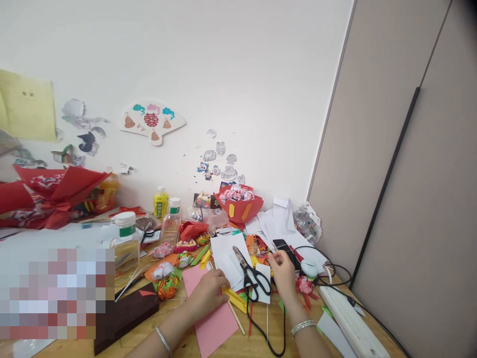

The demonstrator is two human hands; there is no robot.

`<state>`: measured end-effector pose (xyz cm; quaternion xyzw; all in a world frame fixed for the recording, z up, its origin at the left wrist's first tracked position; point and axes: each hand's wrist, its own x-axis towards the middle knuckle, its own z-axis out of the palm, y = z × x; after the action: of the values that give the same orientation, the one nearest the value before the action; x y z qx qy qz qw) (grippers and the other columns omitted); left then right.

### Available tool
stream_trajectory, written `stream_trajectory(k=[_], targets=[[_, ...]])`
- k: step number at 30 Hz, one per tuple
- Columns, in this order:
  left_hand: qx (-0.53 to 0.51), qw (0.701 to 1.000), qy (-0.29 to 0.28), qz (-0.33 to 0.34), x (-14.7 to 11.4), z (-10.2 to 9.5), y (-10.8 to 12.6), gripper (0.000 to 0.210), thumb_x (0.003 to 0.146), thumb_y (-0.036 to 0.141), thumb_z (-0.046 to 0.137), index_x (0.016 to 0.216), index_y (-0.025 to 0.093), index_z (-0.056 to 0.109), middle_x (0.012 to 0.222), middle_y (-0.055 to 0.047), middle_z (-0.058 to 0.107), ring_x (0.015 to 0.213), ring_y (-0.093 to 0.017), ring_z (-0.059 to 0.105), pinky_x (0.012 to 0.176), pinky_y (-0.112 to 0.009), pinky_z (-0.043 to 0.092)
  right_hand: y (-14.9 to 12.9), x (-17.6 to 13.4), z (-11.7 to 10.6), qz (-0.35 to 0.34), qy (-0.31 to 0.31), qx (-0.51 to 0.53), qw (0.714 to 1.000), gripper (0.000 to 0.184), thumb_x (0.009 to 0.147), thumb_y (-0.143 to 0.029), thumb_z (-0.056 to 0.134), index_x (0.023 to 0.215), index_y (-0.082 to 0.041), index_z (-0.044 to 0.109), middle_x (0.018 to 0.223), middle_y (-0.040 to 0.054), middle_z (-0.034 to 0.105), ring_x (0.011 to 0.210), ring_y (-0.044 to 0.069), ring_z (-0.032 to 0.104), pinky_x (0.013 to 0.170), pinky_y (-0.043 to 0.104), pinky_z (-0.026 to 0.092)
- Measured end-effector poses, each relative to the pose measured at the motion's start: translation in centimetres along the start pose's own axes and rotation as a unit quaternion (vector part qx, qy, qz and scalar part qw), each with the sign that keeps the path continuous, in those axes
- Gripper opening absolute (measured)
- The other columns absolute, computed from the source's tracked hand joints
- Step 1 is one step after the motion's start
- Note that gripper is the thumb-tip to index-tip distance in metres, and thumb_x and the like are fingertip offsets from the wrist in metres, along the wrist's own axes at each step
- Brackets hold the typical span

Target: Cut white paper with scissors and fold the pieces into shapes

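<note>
My left hand (208, 293) lies over a sheet of pink paper (218, 330). Its fingers are curled, with thumb and fingertips on a folded yellow paper strip (236, 300). A thin wooden stick (237, 319) runs beneath this hand across the pink sheet. To the right, my right hand (282, 271) is raised a little, fingertips pinched together beside a black phone (283, 251); whatever they hold is too small to make out. Black-handled scissors (250, 276) lie between the hands, partly over white paper (225, 248).
A red-wrapped bouquet (238, 206) stands by the wall, near bottles (161, 203) and paper flowers (166, 287). On the right lie a white mouse (310, 268), black cables and a white power strip (352, 323). Dark brown paper (124, 318) is at left; a blurred patch hides the lower left.
</note>
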<state>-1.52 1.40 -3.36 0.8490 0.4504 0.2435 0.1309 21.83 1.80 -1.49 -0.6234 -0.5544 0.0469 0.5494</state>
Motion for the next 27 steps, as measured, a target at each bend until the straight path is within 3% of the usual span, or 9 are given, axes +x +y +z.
stream_trajectory(k=[2,5,9,14,22,27], targets=[[0.002,1.000,-0.003,-0.003,-0.1,0.0,0.3,0.019,0.063,0.016,0.056,0.077,0.021,0.067,0.088,-0.005,0.062,0.086,-0.020,0.053,0.076,-0.029,0.039,-0.9,-1.0,0.7,-0.053,-0.067,0.011,0.996,0.022,0.080,-0.036,0.047,0.067,-0.020,0.055,0.064,0.0019,0.062,0.061,0.017,0.056,0.056,0.025,0.038],[0.005,1.000,-0.008,-0.012,-0.3,0.1,0.6,0.018,0.062,0.013,0.053,0.074,0.020,0.065,0.085,-0.005,0.062,0.085,-0.019,0.053,0.075,-0.028,0.039,-2.2,-3.0,2.0,-0.135,-0.195,-0.060,0.970,0.014,0.079,-0.027,0.052,0.070,-0.020,0.060,0.066,0.0007,0.063,0.062,0.016,0.055,0.058,0.025,0.036],[0.018,0.999,-0.007,-0.025,-0.2,0.5,0.3,0.016,0.064,0.013,0.052,0.074,0.019,0.063,0.084,-0.005,0.062,0.082,-0.018,0.052,0.072,-0.027,0.038,-3.4,-5.4,3.3,-0.243,-0.269,-0.164,0.917,0.004,0.072,-0.024,0.064,0.071,-0.020,0.065,0.080,0.0034,0.065,0.084,0.021,0.054,0.070,0.028,0.035],[0.023,0.999,0.006,-0.031,0.1,0.8,-0.4,0.010,0.067,0.014,0.050,0.070,0.017,0.060,0.077,-0.005,0.061,0.077,-0.018,0.051,0.068,-0.026,0.036,-3.9,-5.9,3.3,-0.256,-0.306,-0.203,0.894,0.003,0.074,-0.021,0.064,0.073,-0.019,0.065,0.083,0.0042,0.064,0.087,0.021,0.051,0.073,0.028,0.035],[-0.097,0.992,0.018,-0.081,0.4,0.7,-0.7,0.023,0.055,0.005,0.046,0.072,0.016,0.057,0.069,0.001,0.057,0.066,-0.013,0.050,0.059,-0.021,0.035,-4.4,-5.9,2.9,-0.230,-0.309,-0.145,0.911,0.008,0.075,-0.017,0.061,0.082,-0.019,0.060,0.082,0.0015,0.063,0.083,0.018,0.050,0.069,0.025,0.034],[-0.166,0.982,0.025,-0.086,0.6,-0.7,0.2,0.012,0.058,0.010,0.048,0.064,0.017,0.055,0.065,0.001,0.056,0.064,-0.014,0.050,0.060,-0.023,0.038,-3.9,-5.7,3.3,-0.200,-0.313,-0.096,0.924,0.007,0.075,-0.013,0.056,0.076,-0.019,0.059,0.076,0.0008,0.062,0.080,0.017,0.051,0.067,0.025,0.035]])
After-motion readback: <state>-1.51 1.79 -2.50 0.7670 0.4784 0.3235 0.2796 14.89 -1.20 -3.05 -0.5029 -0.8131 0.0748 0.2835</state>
